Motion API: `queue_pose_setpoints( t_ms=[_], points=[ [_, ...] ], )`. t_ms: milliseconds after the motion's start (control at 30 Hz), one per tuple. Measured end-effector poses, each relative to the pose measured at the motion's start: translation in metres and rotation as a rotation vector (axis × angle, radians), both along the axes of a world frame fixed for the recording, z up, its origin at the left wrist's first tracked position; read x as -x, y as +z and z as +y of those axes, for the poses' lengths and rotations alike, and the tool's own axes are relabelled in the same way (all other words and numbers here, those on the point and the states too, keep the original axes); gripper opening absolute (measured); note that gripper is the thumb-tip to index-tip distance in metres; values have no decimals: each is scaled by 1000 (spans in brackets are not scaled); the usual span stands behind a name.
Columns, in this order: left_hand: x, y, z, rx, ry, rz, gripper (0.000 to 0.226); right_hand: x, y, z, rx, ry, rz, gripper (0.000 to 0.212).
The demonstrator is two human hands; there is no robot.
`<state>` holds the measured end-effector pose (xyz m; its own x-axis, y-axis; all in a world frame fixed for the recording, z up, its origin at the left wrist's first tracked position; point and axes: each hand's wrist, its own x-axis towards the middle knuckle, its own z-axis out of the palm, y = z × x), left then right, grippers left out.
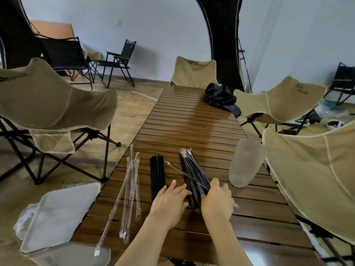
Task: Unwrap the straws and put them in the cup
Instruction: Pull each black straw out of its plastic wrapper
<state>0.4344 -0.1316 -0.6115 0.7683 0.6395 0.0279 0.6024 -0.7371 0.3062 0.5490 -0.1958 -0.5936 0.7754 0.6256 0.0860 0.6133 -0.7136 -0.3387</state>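
On the slatted wooden table lies a pile of black straws in clear wrappers. To its left several bare black straws lie side by side. Further left are several empty clear wrappers. A frosted plastic cup stands at the right, apart from the pile. My right hand grips one wrapped straw near its near end, lifted slantwise off the pile. My left hand rests with straight fingers on the near ends of the straws.
Beige folding chairs stand on both sides and at the far end of the table. A black bag lies on the table's far right. A white lidded bin stands by the near left corner.
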Motion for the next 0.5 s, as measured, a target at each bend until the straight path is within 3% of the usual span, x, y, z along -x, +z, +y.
queue_pose_setpoints(
  t_ms=[233,500],
  points=[
    [0,2,2,-6,66,-123,37,-3,-2,-3,51,-13,-34,26],
    [3,7,7,38,169,-72,38,-11,1,-6,39,-70,-35,30]
  ],
)
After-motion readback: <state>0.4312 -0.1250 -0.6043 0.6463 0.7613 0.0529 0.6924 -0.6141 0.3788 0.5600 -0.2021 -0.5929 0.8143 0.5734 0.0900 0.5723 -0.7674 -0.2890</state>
